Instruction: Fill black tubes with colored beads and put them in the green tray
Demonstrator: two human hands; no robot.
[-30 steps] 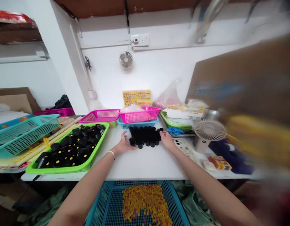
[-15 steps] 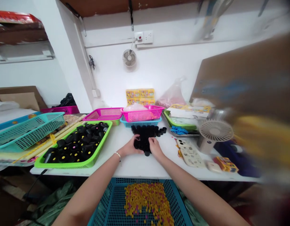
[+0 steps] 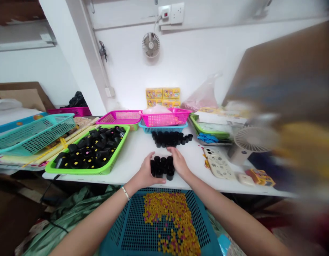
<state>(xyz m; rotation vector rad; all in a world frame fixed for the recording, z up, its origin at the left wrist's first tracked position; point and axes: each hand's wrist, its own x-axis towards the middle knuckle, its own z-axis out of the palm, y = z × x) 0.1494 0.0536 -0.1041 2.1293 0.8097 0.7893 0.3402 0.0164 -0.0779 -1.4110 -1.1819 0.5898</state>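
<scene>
A small cluster of black cylinders [image 3: 162,166] stands near the front edge of the white table [image 3: 137,153]. My left hand [image 3: 145,173] cups the cluster from the left, fingers curved against it. From the right, my right hand [image 3: 179,163] presses the same cluster. Between them both hands squeeze the group together. A larger group of black cylinders [image 3: 170,138] stays farther back on the table. Below the table edge, a blue basket [image 3: 127,227] holds several small yellow and pink pieces [image 3: 170,224].
A green tray [image 3: 105,167] of black capped parts sits at the left, a teal basket [image 3: 33,131] beyond it. Pink baskets [image 3: 164,119] and yellow boxes [image 3: 162,96] stand at the back. A phone [image 3: 219,163] and small white fan [image 3: 252,142] lie right.
Both hands closed on part of the black cylinder group and dragged it toward the table's front edge, leaving the rest behind. The camera tilted down.
</scene>
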